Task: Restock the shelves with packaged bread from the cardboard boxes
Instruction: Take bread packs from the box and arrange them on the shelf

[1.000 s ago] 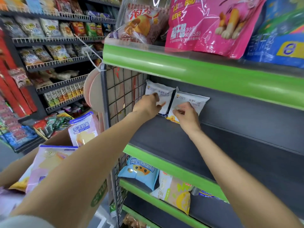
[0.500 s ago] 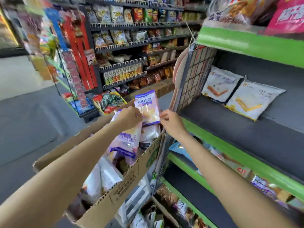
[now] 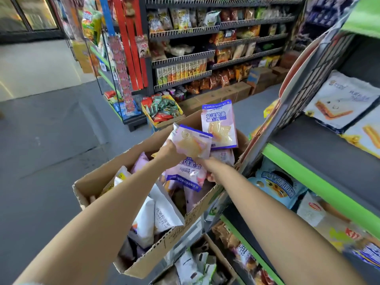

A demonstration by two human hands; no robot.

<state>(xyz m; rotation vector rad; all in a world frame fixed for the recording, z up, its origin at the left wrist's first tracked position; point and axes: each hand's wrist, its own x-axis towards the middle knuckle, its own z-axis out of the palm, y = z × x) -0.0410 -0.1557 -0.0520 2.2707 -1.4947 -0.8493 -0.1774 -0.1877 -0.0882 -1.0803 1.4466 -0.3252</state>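
Left hand [image 3: 170, 149] gripping purple bread pack [image 3: 192, 144], right hand [image 3: 209, 168] grasping another pack [image 3: 185, 173], over cardboard box [image 3: 164, 243]

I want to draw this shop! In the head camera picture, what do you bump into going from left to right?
Grey floor → red hanging strips → cardboard box → left hand → purple bread packet standing up in the box → wire grid panel → white bread packet on the shelf.

Both bare arms reach out forward. The left hand [image 3: 170, 148] pinches something tight. The right hand [image 3: 207, 163] is curled, fingers mostly hidden.
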